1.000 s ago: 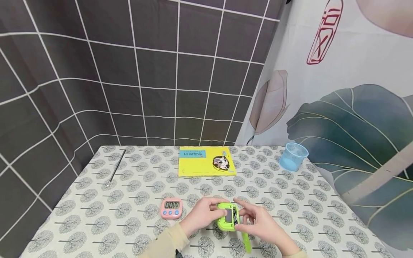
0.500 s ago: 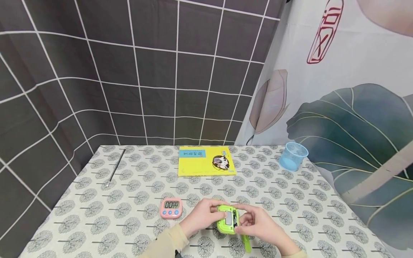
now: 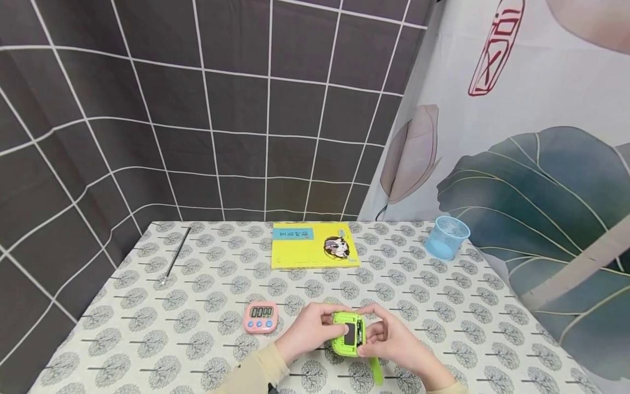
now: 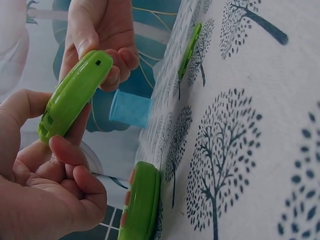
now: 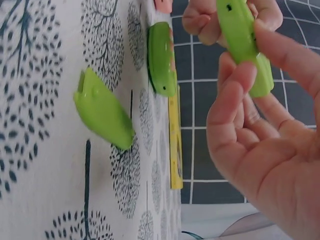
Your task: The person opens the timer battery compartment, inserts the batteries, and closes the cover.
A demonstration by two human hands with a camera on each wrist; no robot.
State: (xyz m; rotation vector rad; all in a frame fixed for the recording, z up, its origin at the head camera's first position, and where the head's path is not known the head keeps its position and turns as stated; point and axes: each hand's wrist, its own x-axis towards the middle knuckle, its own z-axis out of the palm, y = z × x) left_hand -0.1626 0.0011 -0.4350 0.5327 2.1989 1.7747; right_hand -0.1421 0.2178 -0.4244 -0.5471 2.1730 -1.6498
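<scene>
Held up over the table, back side toward me, is a lime-green digital timer (image 3: 346, 350). A dark slot (image 3: 361, 331) lies uncovered along its right side; its contents are too small to tell. My left hand (image 3: 311, 330) grips the timer's left side, thumb on the back panel. From the other side my right hand (image 3: 396, 342) pinches the edge, its thumb at the lower corner and its index finger near the top. A loose green cover (image 3: 376, 372) lies on the cloth below, also plain in the right wrist view (image 5: 104, 111).
A pink timer (image 3: 261, 317) sits left of my hands. Another green timer (image 4: 141, 202) rests on the cloth, mostly hidden in the head view. Farther back are a yellow book (image 3: 300, 254), a thin dark rod (image 3: 177, 254) and a blue mesh cup (image 3: 447, 238).
The held timer has tilted slightly, its back panel flashing bright half a second ago and dark now. My right index finger has shifted at its top edge. Both hands keep hold.
</scene>
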